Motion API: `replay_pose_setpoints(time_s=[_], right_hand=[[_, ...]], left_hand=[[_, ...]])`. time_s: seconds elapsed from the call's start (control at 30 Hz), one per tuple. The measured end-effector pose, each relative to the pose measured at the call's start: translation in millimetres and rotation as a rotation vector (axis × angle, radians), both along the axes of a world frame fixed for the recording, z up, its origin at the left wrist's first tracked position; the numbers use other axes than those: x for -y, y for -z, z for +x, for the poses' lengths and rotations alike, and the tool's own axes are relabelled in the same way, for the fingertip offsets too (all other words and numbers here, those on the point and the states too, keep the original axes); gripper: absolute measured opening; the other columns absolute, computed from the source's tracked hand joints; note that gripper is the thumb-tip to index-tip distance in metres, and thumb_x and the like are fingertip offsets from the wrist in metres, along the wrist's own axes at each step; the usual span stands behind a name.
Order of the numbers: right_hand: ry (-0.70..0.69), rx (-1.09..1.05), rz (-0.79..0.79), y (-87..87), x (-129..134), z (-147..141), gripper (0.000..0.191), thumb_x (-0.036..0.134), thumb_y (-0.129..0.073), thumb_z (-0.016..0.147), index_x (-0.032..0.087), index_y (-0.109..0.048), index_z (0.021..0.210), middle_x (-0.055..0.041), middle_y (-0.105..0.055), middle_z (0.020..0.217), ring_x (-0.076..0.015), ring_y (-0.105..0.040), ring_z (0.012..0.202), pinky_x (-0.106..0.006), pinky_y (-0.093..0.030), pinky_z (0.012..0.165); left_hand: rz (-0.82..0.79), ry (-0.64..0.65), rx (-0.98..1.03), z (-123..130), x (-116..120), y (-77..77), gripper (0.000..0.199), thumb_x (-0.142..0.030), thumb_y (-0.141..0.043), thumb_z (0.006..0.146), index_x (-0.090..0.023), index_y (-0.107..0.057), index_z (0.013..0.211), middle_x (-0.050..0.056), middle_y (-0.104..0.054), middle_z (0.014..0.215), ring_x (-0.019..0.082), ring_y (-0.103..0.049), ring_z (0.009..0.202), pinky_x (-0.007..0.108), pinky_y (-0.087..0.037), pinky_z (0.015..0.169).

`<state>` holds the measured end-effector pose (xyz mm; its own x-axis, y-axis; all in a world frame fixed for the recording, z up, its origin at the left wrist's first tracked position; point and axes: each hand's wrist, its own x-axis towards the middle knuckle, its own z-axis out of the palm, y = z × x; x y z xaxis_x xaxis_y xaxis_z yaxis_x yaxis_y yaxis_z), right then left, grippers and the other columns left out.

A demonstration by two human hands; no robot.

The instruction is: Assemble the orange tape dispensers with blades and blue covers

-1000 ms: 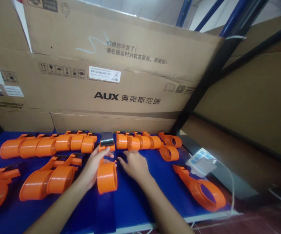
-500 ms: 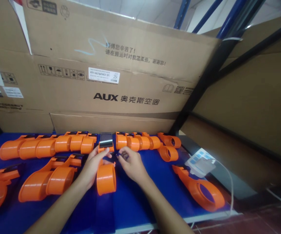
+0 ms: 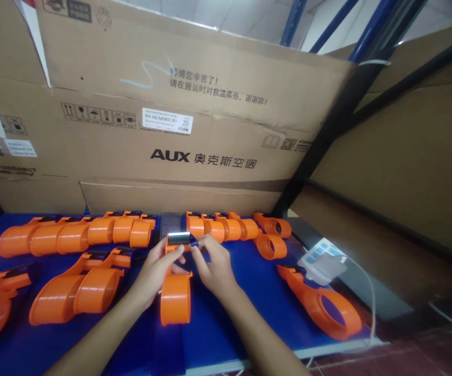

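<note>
An orange tape dispenser (image 3: 176, 298) hangs from my left hand (image 3: 155, 271), which is closed around its neck, with the round hub facing down toward me. At its upper end lies a dark head with a serrated metal blade (image 3: 179, 238). My right hand (image 3: 215, 262) is closed in a pinch on a small dark blue part (image 3: 193, 241) at the right end of that head; the fingertips hide most of the part. Just behind the blade, a dark flat block (image 3: 171, 222) stands on the blue surface.
Rows of orange tape dispensers (image 3: 74, 238) line the back of the blue table (image 3: 249, 292), and more (image 3: 96, 290) lie front left. One dispenser (image 3: 327, 313) lies at the right, near a white device (image 3: 323, 263) with a cable. Cardboard (image 3: 218, 130) walls the back.
Both hands have drawn the tape dispenser slightly back toward me and to the right, away from the dark block. My right hand has closed in on the blade end with the small blue part.
</note>
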<state>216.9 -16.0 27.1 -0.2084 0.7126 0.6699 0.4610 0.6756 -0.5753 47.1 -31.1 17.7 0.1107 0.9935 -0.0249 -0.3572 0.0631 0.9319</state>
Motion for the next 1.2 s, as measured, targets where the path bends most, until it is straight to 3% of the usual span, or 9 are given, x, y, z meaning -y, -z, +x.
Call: replay_pose_setpoints(time_s=[0.2, 0.6, 0.9, 1.03, 1.13, 1.2], right_hand=[[-0.066, 0.058, 0.045, 0.7, -4, 4, 0.02, 0.027, -0.055, 0.1, 0.023, -0.052, 0.08, -0.0058, -0.063, 0.087, -0.0198, -0.061, 0.081, -0.032, -0.05, 0.074], [-0.065, 0.092, 0.069, 1.9, -5, 3, 0.021, 0.028, -0.055, 0.1, 0.024, -0.053, 0.079, -0.0066, -0.062, 0.09, -0.0206, -0.061, 0.085, -0.033, -0.052, 0.077], [-0.141, 0.113, -0.001, -12.5, 3, 7, 0.013, 0.03, -0.057, 0.096, 0.023, -0.051, 0.087, -0.0077, -0.059, 0.099, -0.0226, -0.058, 0.092, -0.036, -0.05, 0.083], [-0.174, -0.15, -0.12, -13.2, 1, 10, 0.014, 0.037, -0.053, 0.095, 0.024, -0.051, 0.102, -0.0078, -0.061, 0.104, -0.0241, -0.061, 0.098, -0.038, -0.052, 0.088], [-0.246, -0.278, -0.338, -15.0, 0, 8, 0.028, 0.039, -0.042, 0.102, 0.026, -0.049, 0.125, -0.0082, -0.067, 0.11, -0.0248, -0.065, 0.105, -0.039, -0.053, 0.091], [-0.322, -0.298, -0.472, -16.8, 0, 7, 0.035, 0.043, -0.04, 0.103, 0.028, -0.046, 0.134, -0.0071, -0.069, 0.105, -0.025, -0.068, 0.1, -0.039, -0.056, 0.087]], left_hand=[[-0.021, 0.001, 0.06, 0, 1, -1.2, 0.038, -0.043, -0.081, 0.079, -0.02, -0.063, 0.103, -0.002, -0.064, 0.077, 0.017, -0.07, 0.057, 0.031, -0.061, 0.06], [-0.056, 0.005, 0.094, 1, 0, 0.3, 0.039, -0.041, -0.084, 0.075, -0.019, -0.064, 0.1, -0.003, -0.064, 0.073, 0.016, -0.069, 0.054, 0.032, -0.062, 0.06], [-0.074, 0.01, 0.205, 1, 3, -5.9, 0.03, -0.032, -0.085, 0.075, -0.017, -0.064, 0.091, -0.002, -0.065, 0.071, 0.012, -0.067, 0.058, 0.024, -0.059, 0.061], [-0.163, 0.07, 0.223, -2, 8, -10.1, 0.029, -0.033, -0.083, 0.077, -0.016, -0.064, 0.091, 0.003, -0.07, 0.076, 0.018, -0.071, 0.057, 0.028, -0.058, 0.055], [-0.216, 0.184, 0.2, -3, 10, -11.3, 0.041, -0.034, -0.083, 0.079, -0.019, -0.064, 0.112, 0.01, -0.076, 0.094, 0.025, -0.076, 0.062, 0.034, -0.06, 0.056], [-0.222, 0.274, 0.202, -3, 11, -12.1, 0.054, -0.034, -0.083, 0.08, -0.024, -0.06, 0.128, 0.014, -0.077, 0.107, 0.029, -0.078, 0.067, 0.039, -0.062, 0.061]])
